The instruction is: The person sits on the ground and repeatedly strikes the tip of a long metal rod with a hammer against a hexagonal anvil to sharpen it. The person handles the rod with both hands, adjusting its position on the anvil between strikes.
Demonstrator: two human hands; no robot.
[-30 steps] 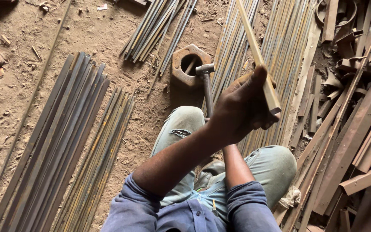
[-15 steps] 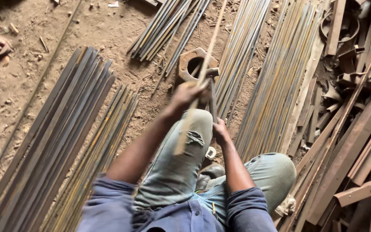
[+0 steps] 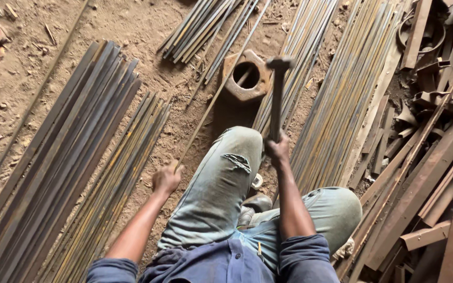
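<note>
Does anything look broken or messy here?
Yes. The jeans have a ragged tear below the knee. On the right, rusty metal scraps lie jumbled at all angles, unlike the straight rod bundles on the dirt. The rod in the left hand lies slanted across the metal block.

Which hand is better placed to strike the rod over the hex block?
Right. The right hand grips the hammer, its head raised near the hex block. The left hand is busy holding the thin rod.
</note>
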